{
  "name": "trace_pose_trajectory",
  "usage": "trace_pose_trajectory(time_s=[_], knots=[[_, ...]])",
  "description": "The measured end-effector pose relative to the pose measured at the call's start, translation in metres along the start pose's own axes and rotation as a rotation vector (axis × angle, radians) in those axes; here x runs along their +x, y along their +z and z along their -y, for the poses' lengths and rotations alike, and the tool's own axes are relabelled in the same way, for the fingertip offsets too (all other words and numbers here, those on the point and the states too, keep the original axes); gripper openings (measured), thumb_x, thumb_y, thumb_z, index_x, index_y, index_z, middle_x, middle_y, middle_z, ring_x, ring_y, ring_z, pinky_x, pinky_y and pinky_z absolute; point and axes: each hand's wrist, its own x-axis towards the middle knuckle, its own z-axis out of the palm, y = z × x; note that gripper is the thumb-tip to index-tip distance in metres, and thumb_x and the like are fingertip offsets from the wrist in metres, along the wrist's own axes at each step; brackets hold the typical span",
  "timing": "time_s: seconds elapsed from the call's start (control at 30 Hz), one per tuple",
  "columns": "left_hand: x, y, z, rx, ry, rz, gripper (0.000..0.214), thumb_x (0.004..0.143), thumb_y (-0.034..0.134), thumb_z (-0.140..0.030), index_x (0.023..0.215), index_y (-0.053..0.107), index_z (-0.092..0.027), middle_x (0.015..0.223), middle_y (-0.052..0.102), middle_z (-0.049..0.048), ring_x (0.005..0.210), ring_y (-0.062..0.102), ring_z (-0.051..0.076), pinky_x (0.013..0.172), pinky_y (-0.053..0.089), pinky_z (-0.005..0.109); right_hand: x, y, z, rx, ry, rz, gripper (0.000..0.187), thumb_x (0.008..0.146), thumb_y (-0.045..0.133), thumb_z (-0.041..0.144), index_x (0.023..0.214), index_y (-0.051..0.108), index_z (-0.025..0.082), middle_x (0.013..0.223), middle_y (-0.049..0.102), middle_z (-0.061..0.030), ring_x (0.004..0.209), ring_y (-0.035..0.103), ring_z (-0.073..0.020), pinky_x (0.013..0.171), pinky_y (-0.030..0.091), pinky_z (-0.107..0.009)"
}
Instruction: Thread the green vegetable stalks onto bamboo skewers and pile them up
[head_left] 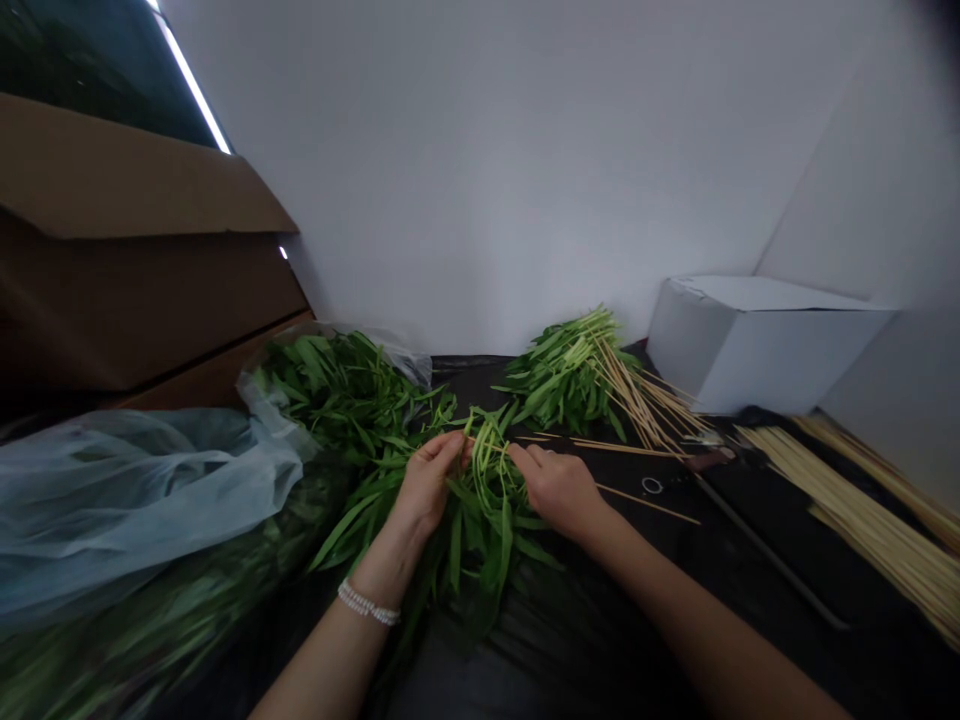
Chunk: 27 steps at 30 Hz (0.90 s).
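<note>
Long-leaved greens with pale stems (491,450) hang in a bunch between my two hands. My left hand (426,482) is closed in a pinch on the stems from the left side. My right hand (559,490) is closed around a thin bamboo skewer (649,505), whose tail sticks out behind it to the right. The skewer's front part runs across the stems toward my left fingertips; whether it pierces them I cannot tell. Below the hands, leaves (480,550) droop over the black covering (570,640).
Loose greens (330,385) fill a clear plastic bag (150,500) at left, beside a cardboard box (135,290). Skewered greens (570,370) are piled at the back. Bare skewers (862,510), a metal ring (652,485) and a white box (765,340) are at right.
</note>
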Motion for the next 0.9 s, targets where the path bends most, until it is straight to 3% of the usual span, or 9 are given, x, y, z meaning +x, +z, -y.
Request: trace_pose_trajectory(time_s=[0.2, 0.4, 0.9], knots=[[0.002, -0.002, 0.0, -0.024, -0.061, 0.041, 0.033, 0.05, 0.089, -0.027, 0.076, 0.073, -0.013, 0.07, 0.072, 0.002, 0.062, 0.062, 0.008, 0.065, 0.05, 0.02, -0.002, 0.002, 0.001, 0.005, -0.022, -0.053, 0.038, 0.086, 0.043, 0.01, 0.122, 0.055, 0.016, 0.087, 0.064, -0.0063, 0.069, 0.06, -0.0141, 0.058, 0.036, -0.025], [0.0, -0.003, 0.001, -0.021, -0.113, 0.051, 0.035, 0.051, 0.089, -0.026, 0.08, 0.074, -0.012, 0.071, 0.073, 0.0038, 0.061, 0.064, 0.011, 0.064, 0.05, 0.023, -0.002, 0.001, 0.003, -0.018, -0.028, -0.049, 0.036, 0.088, 0.043, 0.011, 0.121, 0.057, 0.016, 0.086, 0.064, -0.0056, 0.068, 0.059, -0.014, 0.057, 0.035, -0.025], [0.003, -0.001, 0.015, 0.103, -0.012, 0.058, 0.037, 0.056, 0.085, -0.04, 0.078, 0.07, -0.015, 0.066, 0.07, -0.0003, 0.056, 0.061, 0.011, 0.059, 0.048, 0.022, -0.001, 0.006, 0.002, -0.012, -0.024, -0.046, 0.036, 0.089, 0.043, 0.012, 0.122, 0.056, 0.016, 0.086, 0.064, -0.0064, 0.069, 0.059, -0.0143, 0.058, 0.036, -0.024]])
